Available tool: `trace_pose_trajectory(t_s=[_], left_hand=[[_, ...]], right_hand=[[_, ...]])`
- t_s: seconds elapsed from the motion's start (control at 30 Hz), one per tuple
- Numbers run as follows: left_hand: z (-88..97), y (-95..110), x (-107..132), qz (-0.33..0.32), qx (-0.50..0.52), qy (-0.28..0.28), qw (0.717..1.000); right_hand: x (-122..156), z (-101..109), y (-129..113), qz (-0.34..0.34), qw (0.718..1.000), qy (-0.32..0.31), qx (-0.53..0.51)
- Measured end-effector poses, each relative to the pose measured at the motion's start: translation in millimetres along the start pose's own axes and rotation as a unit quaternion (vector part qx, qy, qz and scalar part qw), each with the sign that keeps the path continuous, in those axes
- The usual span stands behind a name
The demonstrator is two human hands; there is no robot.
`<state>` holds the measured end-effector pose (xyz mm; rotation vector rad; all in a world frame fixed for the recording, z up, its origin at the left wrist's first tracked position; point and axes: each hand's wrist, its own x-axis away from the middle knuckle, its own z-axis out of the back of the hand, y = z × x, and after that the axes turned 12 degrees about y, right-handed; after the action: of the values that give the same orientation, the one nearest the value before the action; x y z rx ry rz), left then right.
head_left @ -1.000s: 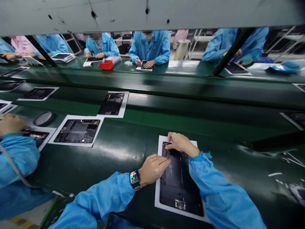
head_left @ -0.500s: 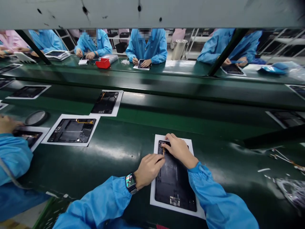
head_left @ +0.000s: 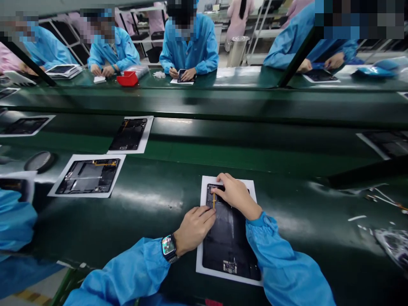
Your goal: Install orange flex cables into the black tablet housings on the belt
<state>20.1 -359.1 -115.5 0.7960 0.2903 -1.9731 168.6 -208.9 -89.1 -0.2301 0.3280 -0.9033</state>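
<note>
A black tablet housing [head_left: 228,238] lies on a white sheet [head_left: 199,259] in front of me. Along its upper left part runs a narrow orange flex cable [head_left: 213,201]. My left hand [head_left: 195,228], with a watch on the wrist, comes in from the left, its closed fingertips at the cable's lower end. From the right, my right hand [head_left: 236,196] reaches over the housing's top. Its thumb presses at the cable's upper end and its fingers curl near the upper edge. The fingertips partly hide both cable ends.
More housings on white sheets lie to the left, one nearby [head_left: 91,175] and another farther back [head_left: 129,134]. A round dark dish [head_left: 40,161] stands near a co-worker's sleeve [head_left: 15,223]. Thin wires [head_left: 387,199] and a clear plastic bag [head_left: 393,246] lie right. Co-workers sit across the bench.
The view has tilted up and shifted slightly. More of the orange cable shows, straighter between my hands. Both hands stay at the same part of the housing.
</note>
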Motion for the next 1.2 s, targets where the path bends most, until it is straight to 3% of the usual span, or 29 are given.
trace_pose_trajectory(t_s=[1.2], left_hand=[[0.5,2.4,-0.8,-0.025,-0.022,-0.020,0.999]], right_hand=[[-0.1,1.1,1.4,0.001,1.000,0.012,-0.007]])
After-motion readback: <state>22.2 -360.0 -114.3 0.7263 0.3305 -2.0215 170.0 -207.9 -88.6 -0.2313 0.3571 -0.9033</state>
